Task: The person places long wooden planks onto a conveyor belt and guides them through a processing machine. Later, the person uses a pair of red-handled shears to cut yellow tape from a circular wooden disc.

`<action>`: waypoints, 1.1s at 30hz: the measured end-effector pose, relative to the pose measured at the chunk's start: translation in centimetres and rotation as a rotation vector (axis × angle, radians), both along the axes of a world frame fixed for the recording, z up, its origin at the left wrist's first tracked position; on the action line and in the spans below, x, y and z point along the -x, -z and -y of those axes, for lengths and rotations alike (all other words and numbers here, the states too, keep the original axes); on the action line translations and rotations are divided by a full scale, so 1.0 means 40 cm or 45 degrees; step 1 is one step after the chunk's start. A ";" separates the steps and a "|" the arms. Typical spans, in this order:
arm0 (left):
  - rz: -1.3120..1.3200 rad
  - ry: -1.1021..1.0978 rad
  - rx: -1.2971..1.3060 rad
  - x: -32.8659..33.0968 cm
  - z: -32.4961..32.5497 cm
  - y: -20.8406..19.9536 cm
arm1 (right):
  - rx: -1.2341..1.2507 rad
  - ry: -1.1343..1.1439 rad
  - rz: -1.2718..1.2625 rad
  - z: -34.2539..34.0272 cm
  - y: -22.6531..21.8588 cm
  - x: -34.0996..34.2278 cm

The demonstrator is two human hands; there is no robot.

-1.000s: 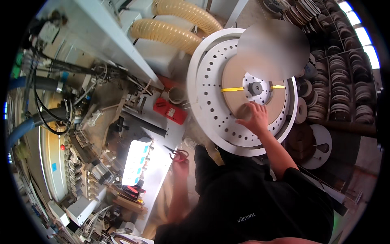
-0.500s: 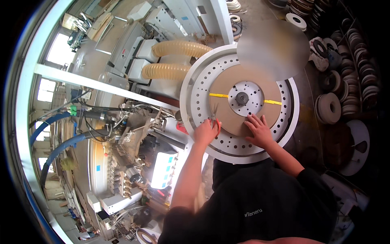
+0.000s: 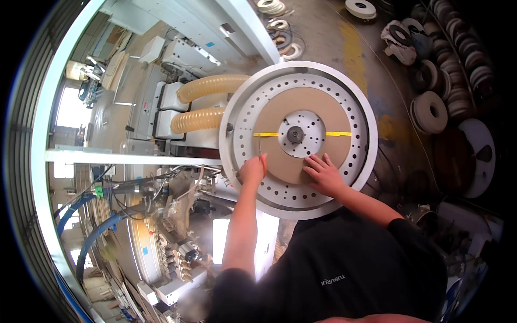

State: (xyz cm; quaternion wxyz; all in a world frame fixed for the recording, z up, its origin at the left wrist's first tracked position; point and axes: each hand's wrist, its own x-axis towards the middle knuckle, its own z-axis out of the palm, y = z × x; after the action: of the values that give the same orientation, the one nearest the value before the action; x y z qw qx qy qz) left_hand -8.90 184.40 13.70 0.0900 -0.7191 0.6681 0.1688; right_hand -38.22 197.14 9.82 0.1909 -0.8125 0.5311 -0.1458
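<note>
A flat brown coil of edge banding (image 3: 335, 116) lies on a round grey turntable (image 3: 372, 129) with holes around its disc. Two yellow straps cross the coil, a left strap (image 3: 266, 134) and a right strap (image 3: 339, 133). My left hand (image 3: 251, 170) is closed on scissors (image 3: 264, 163) with orange-red handles. Their thin blades reach up to the left strap; whether they are around it I cannot tell. With fingers spread, my right hand (image 3: 325, 176) rests on the coil's near right part, below the dark centre hub (image 3: 294, 134).
Ribbed yellowish hoses (image 3: 212, 88) and a white frame bar (image 3: 134, 157) run left of the turntable. Machinery with cables fills the lower left. Coils stand along the right, including a large pale roll (image 3: 429, 112). More rolls (image 3: 271, 7) lie on the floor at the top.
The view has shifted, so the turntable sits further left. The scissors have moved up to the left yellow strap, their blades closer together. My right hand stays on the coil.
</note>
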 end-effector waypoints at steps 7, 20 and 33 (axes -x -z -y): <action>-0.019 0.333 -0.204 0.209 -0.178 -0.100 | -0.156 -0.132 0.291 -0.015 -0.047 0.037; 0.033 0.576 -0.260 0.538 -0.102 -0.039 | -0.183 -0.024 0.161 -0.108 -0.034 0.172; -1.379 -0.439 -0.639 0.432 -0.160 -0.035 | -0.134 0.365 0.192 0.061 -0.017 0.291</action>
State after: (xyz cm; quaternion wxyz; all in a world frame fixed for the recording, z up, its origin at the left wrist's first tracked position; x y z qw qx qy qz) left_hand -26.18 190.81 15.08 -0.1242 -0.5857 0.4332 0.6737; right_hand -49.87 194.69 10.50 0.2498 -0.7041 0.6326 -0.2043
